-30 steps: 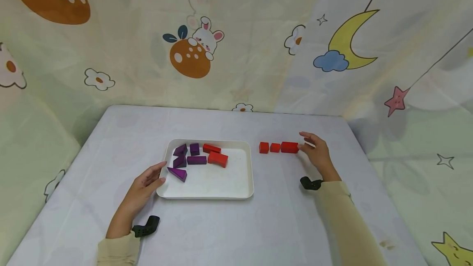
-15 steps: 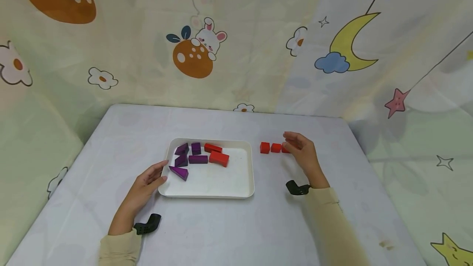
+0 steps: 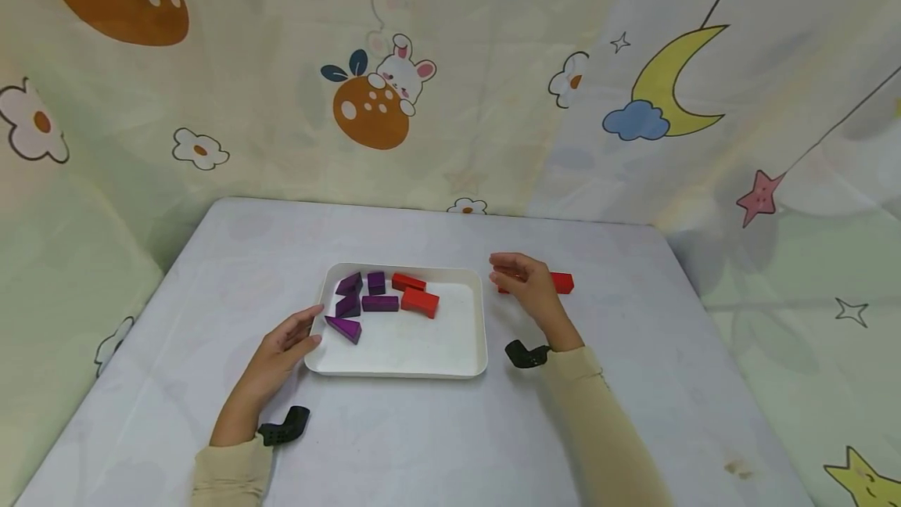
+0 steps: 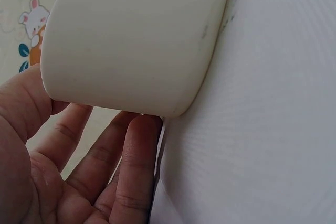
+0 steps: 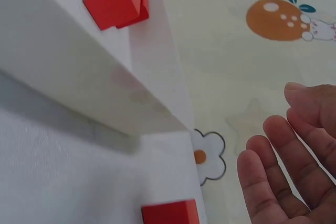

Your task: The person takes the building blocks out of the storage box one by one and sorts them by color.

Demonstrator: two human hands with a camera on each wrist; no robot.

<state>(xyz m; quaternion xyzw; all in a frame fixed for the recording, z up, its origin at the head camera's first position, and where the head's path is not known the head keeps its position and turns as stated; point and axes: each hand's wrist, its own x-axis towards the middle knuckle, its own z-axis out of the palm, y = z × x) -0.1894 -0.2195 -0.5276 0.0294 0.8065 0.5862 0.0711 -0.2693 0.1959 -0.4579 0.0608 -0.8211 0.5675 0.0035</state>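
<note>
Head view: left hand (image 3: 277,352), fingers relaxed, touches the tray (image 3: 408,350); right hand (image 3: 528,282), spread and holding nothing, should pinch a red block (image 5: 165,214) squarely.

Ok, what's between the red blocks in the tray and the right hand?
From the red blocks: bare tray floor, then the tray's right wall, with the right hand just beyond. The head view shows this.

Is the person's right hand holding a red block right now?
No, in the right wrist view the right hand shows an empty palm, with a red block visible apart from it.
</note>
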